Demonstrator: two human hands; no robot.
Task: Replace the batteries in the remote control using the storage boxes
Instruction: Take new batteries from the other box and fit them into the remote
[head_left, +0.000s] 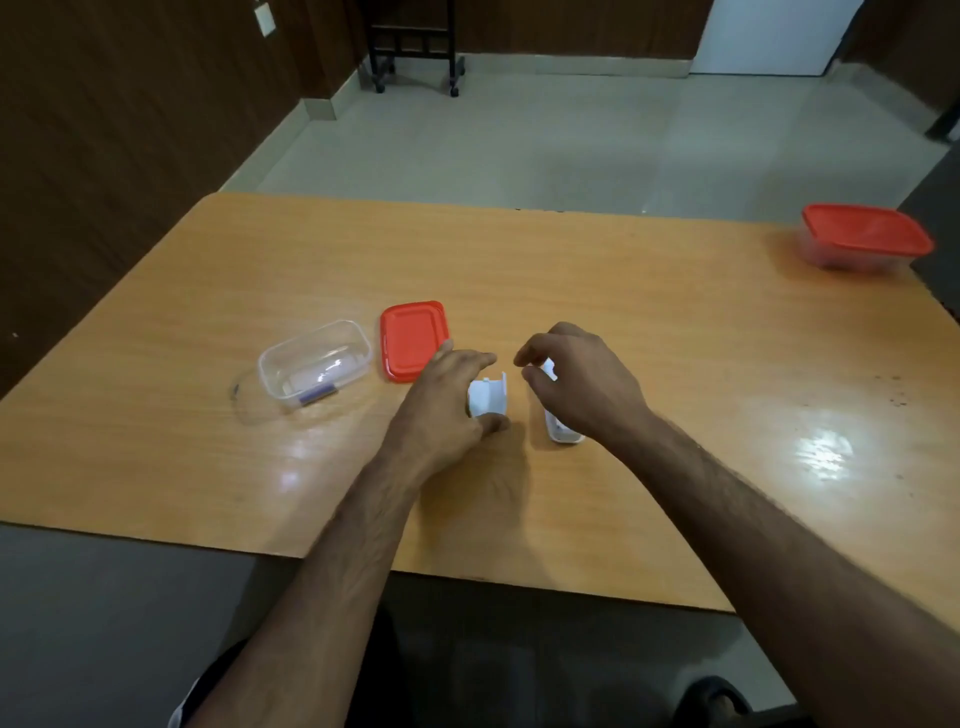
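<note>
The white remote control (562, 434) lies on the wooden table (675, 322), mostly hidden under my right hand (582, 382), whose curled fingers wrap its upper part. Just left of it my left hand (441, 400) pinches the white battery cover (489, 397) between thumb and fingers, low over the table. An open clear storage box (317, 364) stands to the left, with a battery (317, 397) lying in its near end. Its red lid (413, 339) lies flat between that box and my left hand.
A second clear storage box with its red lid on (865, 236) stands at the table's far right corner. The table's near edge runs just below my forearms. A black wheeled stand (415, 47) is on the floor beyond the table.
</note>
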